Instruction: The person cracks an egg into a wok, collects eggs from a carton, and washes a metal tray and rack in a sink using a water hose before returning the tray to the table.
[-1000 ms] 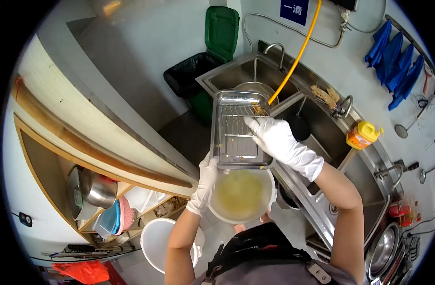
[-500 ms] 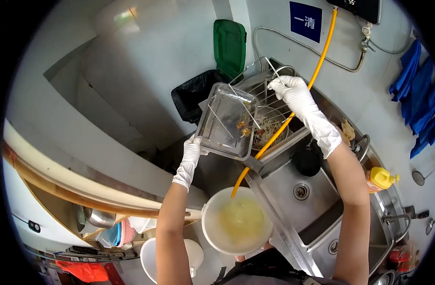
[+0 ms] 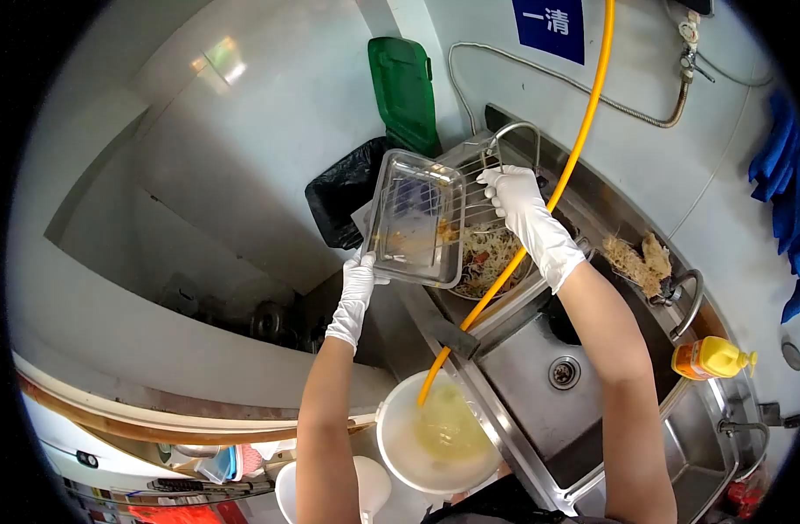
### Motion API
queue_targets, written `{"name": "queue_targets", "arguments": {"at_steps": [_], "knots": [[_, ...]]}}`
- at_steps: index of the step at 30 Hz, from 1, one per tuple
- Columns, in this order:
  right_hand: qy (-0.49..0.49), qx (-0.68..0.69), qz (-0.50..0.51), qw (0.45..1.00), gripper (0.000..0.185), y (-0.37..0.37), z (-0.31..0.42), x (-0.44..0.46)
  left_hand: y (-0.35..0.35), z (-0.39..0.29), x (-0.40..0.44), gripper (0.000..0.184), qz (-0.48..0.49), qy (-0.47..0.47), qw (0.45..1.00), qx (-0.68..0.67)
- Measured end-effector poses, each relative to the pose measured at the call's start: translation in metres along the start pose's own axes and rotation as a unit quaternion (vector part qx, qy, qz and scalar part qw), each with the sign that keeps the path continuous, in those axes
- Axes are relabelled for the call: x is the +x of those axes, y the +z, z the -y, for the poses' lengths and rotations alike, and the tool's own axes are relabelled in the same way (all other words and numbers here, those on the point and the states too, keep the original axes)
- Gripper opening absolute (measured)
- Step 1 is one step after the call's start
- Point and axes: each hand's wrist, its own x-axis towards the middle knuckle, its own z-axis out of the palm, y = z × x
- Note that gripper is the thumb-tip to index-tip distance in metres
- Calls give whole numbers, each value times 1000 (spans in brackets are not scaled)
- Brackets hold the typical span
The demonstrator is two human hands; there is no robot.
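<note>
My left hand [image 3: 358,284], in a white glove, is closed on the lower left edge of a clear plastic tray [image 3: 384,262], which is tilted and has food bits stuck to it. My right hand [image 3: 511,194], gloved too, grips the side of a wire rack [image 3: 480,210]. Part of the rack overlaps the tray; whether the two touch I cannot tell. Beneath them, a round container of shredded food scraps [image 3: 485,258] sits in the sink corner, partly hidden by the tray and a yellow hose [image 3: 501,281].
A black-lined bin [image 3: 334,205] with a green lid [image 3: 403,96] stands behind the tray. Below, a white bucket [image 3: 395,463] holds yellowish water under the hose. To the right are a steel sink [image 3: 526,384], a sponge-like clump [image 3: 635,264] and a yellow pump bottle [image 3: 712,358].
The wire rack has swung down and its long sides no longer stick up over the tray. My right hand has come lower and slightly left. The camera view has shifted too.
</note>
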Motion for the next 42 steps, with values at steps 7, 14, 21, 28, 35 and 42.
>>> {"name": "queue_targets", "arguments": {"at_steps": [7, 14, 21, 28, 35, 42], "knots": [[31, 58, -30, 997, 13, -14, -23, 42, 15, 7, 21, 27, 25, 7, 1000, -2], [-13, -19, -64, 998, 13, -47, -25, 62, 33, -8, 32, 30, 24, 14, 999, 18], [-110, -83, -61, 989, 10, -56, -25, 70, 31, 6, 53, 33, 13, 25, 999, 46], [-53, -34, -35, 997, 8, -53, -17, 53, 38, 9, 65, 34, 35, 44, 997, 45], [-191, -117, -79, 972, 11, -76, -50, 81, 39, 14, 69, 35, 32, 28, 997, 58], [-148, 18, -14, 989, 9, -50, -50, 53, 42, 17, 70, 34, 36, 32, 997, 52]]}}
